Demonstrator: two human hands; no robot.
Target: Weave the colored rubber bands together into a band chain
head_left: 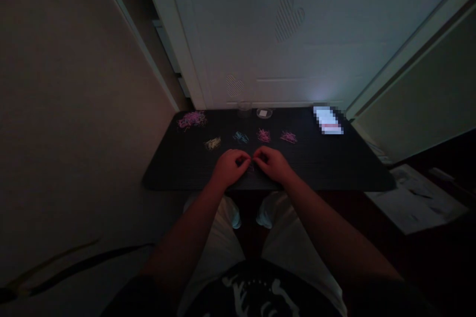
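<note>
- As the left hand (227, 166) and right hand (275, 163) meet over the near side of the bench (334, 163), the step in hand seems to be fine fingertip work on thin strands.
- The fingers of both hands are pinched narrow, tips nearly touching; whether a strand lies between them is too dark and small to tell.
- A few purplish strands (251, 168) lie at six o'clock, just below the fingertips.
- From the hands, the yellow pile (212, 143) sits at ten o'clock, with the mixed heap (192, 120) beyond it; the blue pile (241, 137) is at eleven, the red pile (264, 135) at one, the pink pile (289, 136) at two.
- A clear cup (244, 109) stands near twelve.
- The next move probably calls for a light, steady pinch, one hand releasing before the other, clear of the neighbouring piles.
</note>
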